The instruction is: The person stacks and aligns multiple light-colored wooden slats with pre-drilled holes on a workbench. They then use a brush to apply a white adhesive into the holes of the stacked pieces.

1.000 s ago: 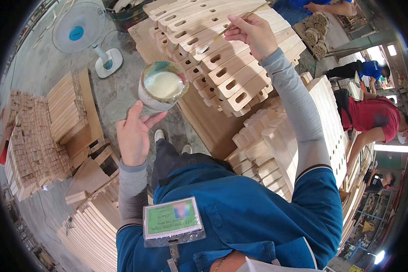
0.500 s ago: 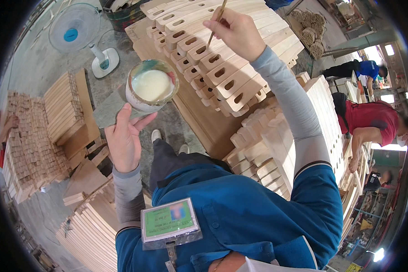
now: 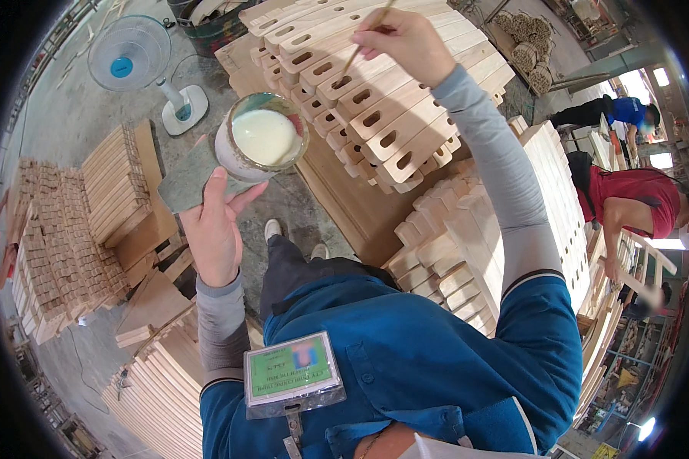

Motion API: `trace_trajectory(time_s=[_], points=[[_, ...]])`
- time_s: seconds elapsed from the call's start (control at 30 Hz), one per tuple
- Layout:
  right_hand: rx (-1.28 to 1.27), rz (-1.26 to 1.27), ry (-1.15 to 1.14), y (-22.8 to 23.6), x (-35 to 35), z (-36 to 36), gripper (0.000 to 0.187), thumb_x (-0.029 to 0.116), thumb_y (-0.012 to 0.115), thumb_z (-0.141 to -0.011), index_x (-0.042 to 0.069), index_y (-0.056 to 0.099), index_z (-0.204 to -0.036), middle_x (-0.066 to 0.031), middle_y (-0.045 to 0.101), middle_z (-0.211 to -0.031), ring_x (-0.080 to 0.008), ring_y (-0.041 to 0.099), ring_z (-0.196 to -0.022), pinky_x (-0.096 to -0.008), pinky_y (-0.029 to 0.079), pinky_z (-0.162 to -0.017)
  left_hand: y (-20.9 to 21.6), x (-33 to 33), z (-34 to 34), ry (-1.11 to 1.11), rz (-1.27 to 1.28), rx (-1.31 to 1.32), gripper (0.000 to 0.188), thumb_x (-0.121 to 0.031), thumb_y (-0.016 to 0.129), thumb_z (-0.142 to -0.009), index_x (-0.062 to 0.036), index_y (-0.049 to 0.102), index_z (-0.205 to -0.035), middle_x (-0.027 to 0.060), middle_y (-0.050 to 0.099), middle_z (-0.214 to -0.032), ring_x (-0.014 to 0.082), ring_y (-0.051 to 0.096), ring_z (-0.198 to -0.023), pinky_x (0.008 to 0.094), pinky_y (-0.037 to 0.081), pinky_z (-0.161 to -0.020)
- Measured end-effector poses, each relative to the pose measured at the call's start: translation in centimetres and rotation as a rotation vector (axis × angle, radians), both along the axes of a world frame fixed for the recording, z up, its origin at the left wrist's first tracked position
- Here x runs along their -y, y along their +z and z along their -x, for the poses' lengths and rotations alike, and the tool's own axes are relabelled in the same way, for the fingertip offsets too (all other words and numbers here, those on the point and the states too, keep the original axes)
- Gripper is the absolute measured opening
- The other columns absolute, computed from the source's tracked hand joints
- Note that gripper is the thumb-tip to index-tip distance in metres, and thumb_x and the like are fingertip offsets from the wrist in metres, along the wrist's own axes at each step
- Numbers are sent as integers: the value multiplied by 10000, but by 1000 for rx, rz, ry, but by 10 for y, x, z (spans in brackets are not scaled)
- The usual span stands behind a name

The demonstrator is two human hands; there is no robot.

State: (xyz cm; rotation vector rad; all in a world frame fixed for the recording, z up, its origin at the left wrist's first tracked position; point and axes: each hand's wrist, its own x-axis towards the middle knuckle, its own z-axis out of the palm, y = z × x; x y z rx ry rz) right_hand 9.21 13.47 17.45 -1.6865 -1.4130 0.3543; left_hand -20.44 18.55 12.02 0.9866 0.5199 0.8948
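My left hand (image 3: 216, 233) is closed round a small cup (image 3: 228, 157) with a stained rim, part full of milky white liquid (image 3: 264, 138). A flat grey sheet (image 3: 185, 185), perhaps sandpaper, is held in the same hand beneath the cup. In my right hand (image 3: 409, 47) is a thin stick-like brush (image 3: 354, 60), pinched between the fingers and slanting down. Its lower tip reaches the slotted end of one of the stacked wooden slats (image 3: 406, 96); whether it touches the wood I cannot tell.
More wooden pieces are stacked by my right arm (image 3: 444, 237) and at the far left (image 3: 65, 245). A pedestal fan (image 3: 130, 53) stands at the upper left. Two people work on the right, one in a red top (image 3: 639, 200), the other in blue (image 3: 628, 112).
The brush tip has moved slightly left and down, to the slotted end of a slat. The cup has shifted a little right in view. The person in red now handles a wooden frame.
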Motion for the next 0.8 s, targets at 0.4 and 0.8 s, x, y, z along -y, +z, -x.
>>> trace_trajectory(time_s=[0.4,0.8], points=[[-509,-95,298,45,67,72,124,77,619,-809,-40,605,-848,-110,642,-767,-180,643,-690,-254,535,-647,21,12,-11,-64,-116,10,389,-46,391,-902,24,332,-1280,139,476,-1196,225,551,-1003,404,556,-737],[-944,-54,106,10,87,54,169,86,592,-830,-50,564,-925,-163,614,-852,-202,629,-779,-285,533,-718,8,23,-26,-24,-4,63,365,-39,394,-898,1,359,-1259,127,495,-1165,235,576,-952,390,560,-714]])
